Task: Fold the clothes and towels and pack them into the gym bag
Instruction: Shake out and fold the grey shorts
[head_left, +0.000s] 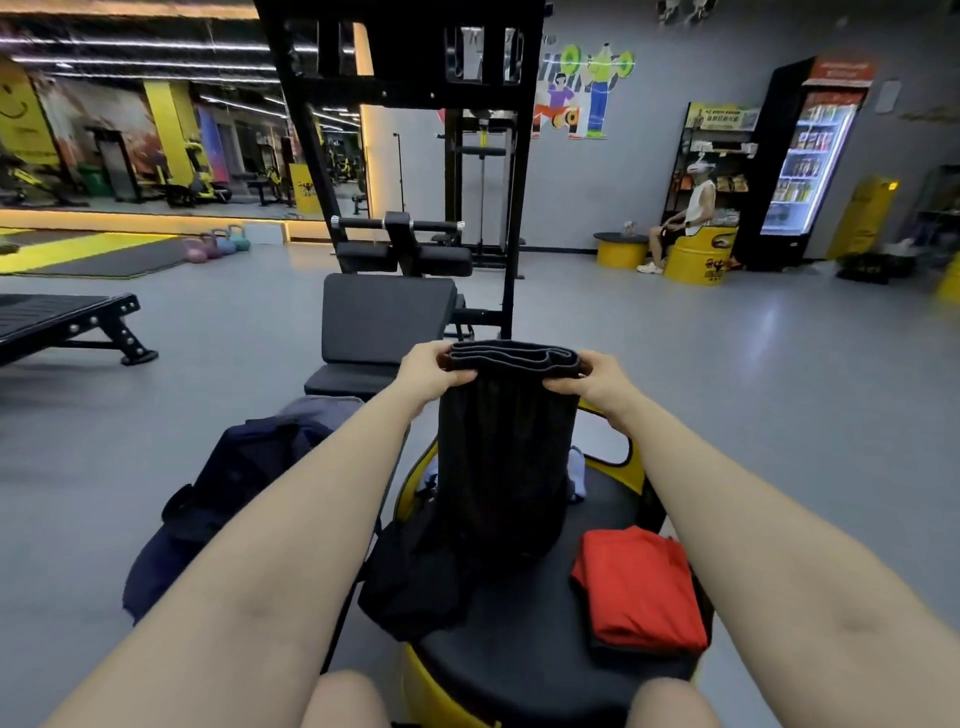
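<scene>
At the centre of the frame, a black garment (506, 447) hangs upright from its folded waistband, held up in the air by both hands. Its top edge shows several stacked layers, and its lower end reaches down to the round black seat (524, 665) with a yellow rim at lower centre. On the left end of the waistband, the left hand (428, 371) grips with fingers curled over the fabric; on the right end, the right hand (597, 382) grips the same way, thumb on the near side. Both forearms stretch forward from the lower corners of the frame.

Lower right of the garment, a folded red cloth (641, 590) lies on the seat, resting on a dark layer beneath it. Lower left of the garment, a loose black cloth (415, 577) drapes over the seat's edge. Just right of the garment, a bit of pale blue fabric (577, 470) peeks out. Further left, a dark navy gym bag (234, 483) sits on the grey floor beside the seat, its opening hard to make out.

Behind, at upper centre, stands a black weight machine (400, 218) with a padded seat, and at upper right a person (685, 223) sits on a yellow drum
</scene>
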